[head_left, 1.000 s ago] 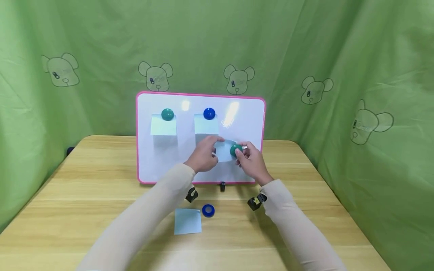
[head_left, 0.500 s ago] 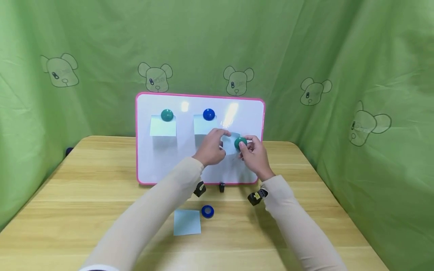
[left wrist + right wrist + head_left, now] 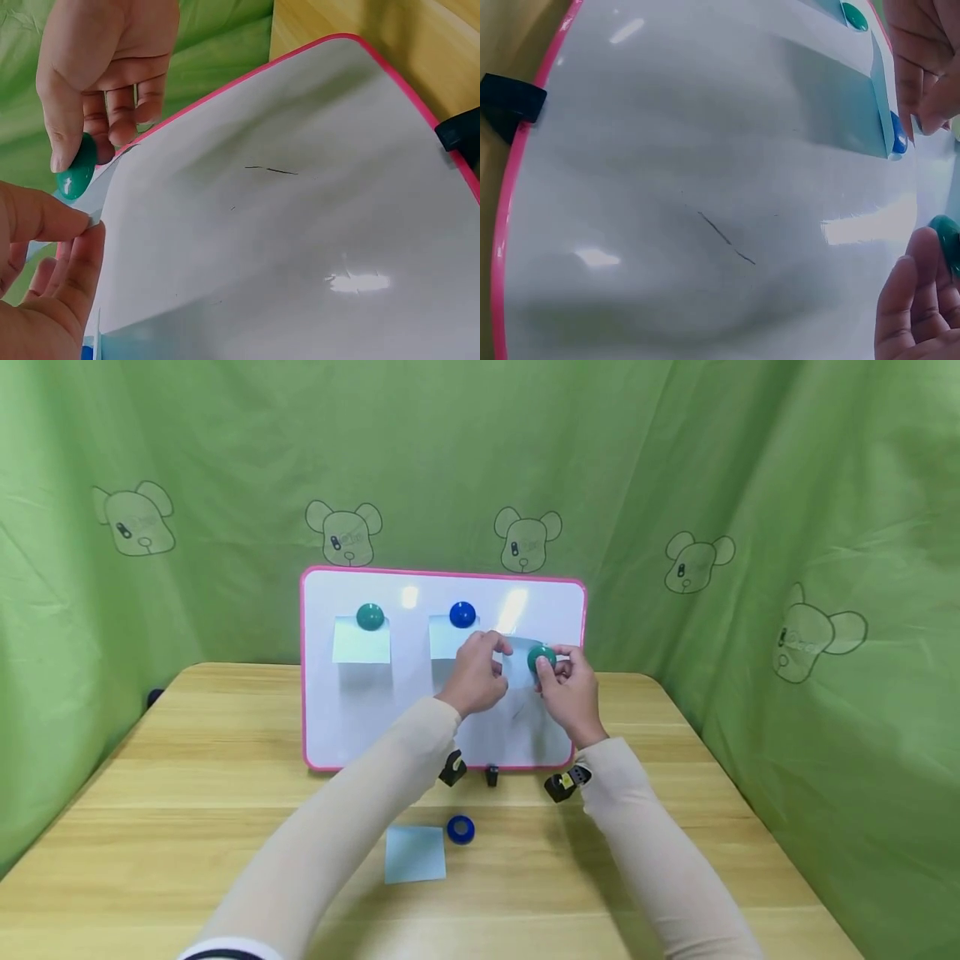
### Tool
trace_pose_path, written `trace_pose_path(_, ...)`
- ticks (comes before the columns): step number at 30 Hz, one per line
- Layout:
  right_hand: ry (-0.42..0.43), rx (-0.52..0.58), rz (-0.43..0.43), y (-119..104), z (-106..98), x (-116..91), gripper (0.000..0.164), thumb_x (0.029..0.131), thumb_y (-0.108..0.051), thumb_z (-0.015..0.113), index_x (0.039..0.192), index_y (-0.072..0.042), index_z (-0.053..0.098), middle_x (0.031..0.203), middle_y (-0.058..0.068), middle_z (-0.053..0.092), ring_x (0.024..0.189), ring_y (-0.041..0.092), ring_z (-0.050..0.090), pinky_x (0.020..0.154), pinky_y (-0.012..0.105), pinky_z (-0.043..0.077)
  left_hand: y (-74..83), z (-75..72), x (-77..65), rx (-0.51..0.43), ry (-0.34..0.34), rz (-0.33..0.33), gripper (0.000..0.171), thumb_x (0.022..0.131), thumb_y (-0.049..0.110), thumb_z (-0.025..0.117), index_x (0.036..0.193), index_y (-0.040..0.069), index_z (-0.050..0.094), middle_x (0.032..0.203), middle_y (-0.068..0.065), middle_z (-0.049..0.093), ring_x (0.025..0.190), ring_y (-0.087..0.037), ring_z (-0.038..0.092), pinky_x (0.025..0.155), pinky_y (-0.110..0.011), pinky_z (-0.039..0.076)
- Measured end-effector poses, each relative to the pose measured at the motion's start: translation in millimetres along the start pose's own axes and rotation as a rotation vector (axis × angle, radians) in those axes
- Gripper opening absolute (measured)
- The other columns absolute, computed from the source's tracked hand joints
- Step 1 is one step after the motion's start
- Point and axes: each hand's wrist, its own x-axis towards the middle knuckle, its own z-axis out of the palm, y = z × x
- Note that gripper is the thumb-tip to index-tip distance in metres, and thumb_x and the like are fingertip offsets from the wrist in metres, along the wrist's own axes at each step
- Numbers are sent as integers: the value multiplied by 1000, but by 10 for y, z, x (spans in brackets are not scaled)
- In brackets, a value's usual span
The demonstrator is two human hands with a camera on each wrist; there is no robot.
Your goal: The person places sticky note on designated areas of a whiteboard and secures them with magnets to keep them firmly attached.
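A whiteboard (image 3: 405, 718) with a pink rim leans upright on the table. My left hand (image 3: 480, 672) pinches the edge of a light-blue sticky note (image 3: 517, 670) between thumb and finger, as the left wrist view shows. In my right hand (image 3: 573, 693), thumb and fingers hold a round green magnet (image 3: 542, 657) at the note's upper right. The left wrist view shows this magnet (image 3: 77, 169) overlapping the paper. Both hands are in front of the board's right half. My left fingers partly hide a second note (image 3: 446, 642), pinned under a blue magnet (image 3: 462, 614).
Another note (image 3: 360, 645) hangs under a green magnet (image 3: 370, 617) at the board's left. On the wooden table lie a loose blue note (image 3: 415, 854) and a round blue magnet (image 3: 461, 829). A black foot (image 3: 492, 775) sticks out below the board. Green curtains (image 3: 450, 443) surround the table.
Both hands have moved up and to the right across the board, carrying the sticky note and green magnet with them. The pinned notes and the things on the table have stayed put.
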Motion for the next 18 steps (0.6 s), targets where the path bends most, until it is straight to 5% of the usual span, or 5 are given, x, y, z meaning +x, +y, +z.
trace_pose_path(18,147,60,47,66,115,205,32,98,-25,56,120,-6,42,90,14,63,74,23,63,67,26,56,-33,181,247,-64,62,-59,48,87,0,66,133,9,54,129,-5,50,100,-15,58,79,-19,53)
